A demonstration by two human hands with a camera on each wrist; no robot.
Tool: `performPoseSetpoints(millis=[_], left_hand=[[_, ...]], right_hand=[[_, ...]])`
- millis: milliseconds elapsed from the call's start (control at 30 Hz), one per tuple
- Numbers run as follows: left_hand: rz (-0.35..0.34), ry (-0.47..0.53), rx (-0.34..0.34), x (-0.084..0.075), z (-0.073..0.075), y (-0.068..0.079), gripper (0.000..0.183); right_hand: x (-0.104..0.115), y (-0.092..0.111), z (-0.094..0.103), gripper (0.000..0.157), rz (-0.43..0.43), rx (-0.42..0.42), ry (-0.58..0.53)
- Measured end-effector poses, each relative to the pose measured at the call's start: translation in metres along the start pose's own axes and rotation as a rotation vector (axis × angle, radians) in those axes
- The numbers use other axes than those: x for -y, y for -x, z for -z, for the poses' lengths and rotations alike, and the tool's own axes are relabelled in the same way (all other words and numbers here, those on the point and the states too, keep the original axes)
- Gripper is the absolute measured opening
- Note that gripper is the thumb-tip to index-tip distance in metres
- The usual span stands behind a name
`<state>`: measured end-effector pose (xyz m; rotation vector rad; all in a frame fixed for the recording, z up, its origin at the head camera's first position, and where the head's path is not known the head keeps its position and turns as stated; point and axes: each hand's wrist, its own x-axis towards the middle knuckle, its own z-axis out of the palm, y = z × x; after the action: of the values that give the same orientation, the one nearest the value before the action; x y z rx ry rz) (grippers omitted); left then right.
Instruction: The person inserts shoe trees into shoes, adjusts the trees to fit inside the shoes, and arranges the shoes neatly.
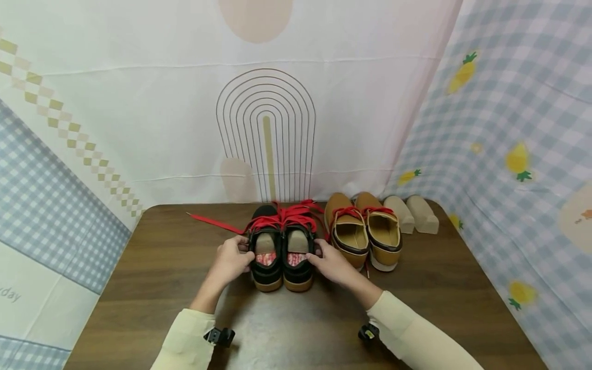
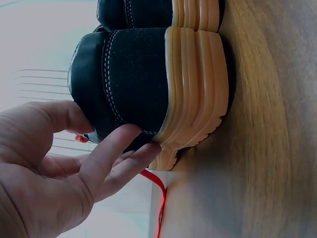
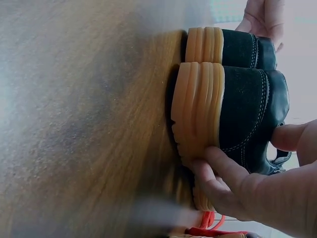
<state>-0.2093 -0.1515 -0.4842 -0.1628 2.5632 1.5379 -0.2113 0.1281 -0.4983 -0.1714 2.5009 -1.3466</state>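
Note:
Two black shoes with tan soles stand side by side, heels toward me: the left black shoe point(image 1: 268, 277) and the right black shoe point(image 1: 297, 276). My left hand point(image 1: 233, 259) grips the left shoe's outer side, thumb at the collar, fingers along the upper. On the opposite side, my right hand point(image 1: 334, 263) holds the right shoe the same way; its fingertips point(image 3: 214, 154) touch the sole edge in the right wrist view. Inside each shoe lie a patterned red-and-white insole and a beige insert point(image 1: 265, 242). Red laces point(image 1: 300, 209) hang loose over the fronts.
A pair of tan shoes point(image 1: 390, 252) with red laces stands to the right. Beyond them, two beige shaped blocks point(image 1: 423, 215) lie near the back edge of the wooden table point(image 1: 166, 267). One loose red lace end point(image 1: 215, 222) stretches left. Patterned cloth hangs behind and at both sides.

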Motion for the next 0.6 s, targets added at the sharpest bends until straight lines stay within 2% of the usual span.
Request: performPoseSetpoints(millis=[233,600], left_hand=[[-0.001,-0.021,-0.012,0.002,0.010,0.000,0.043],[-0.016,-0.069,-0.033,0.008,0.022,-0.006,0.043]], right_hand=[[0.005,-0.007,-0.006,0.061,0.005,0.021,-0.066],[0.010,-0.021,-0.016,0.061,0.013,0.056,-0.092]])
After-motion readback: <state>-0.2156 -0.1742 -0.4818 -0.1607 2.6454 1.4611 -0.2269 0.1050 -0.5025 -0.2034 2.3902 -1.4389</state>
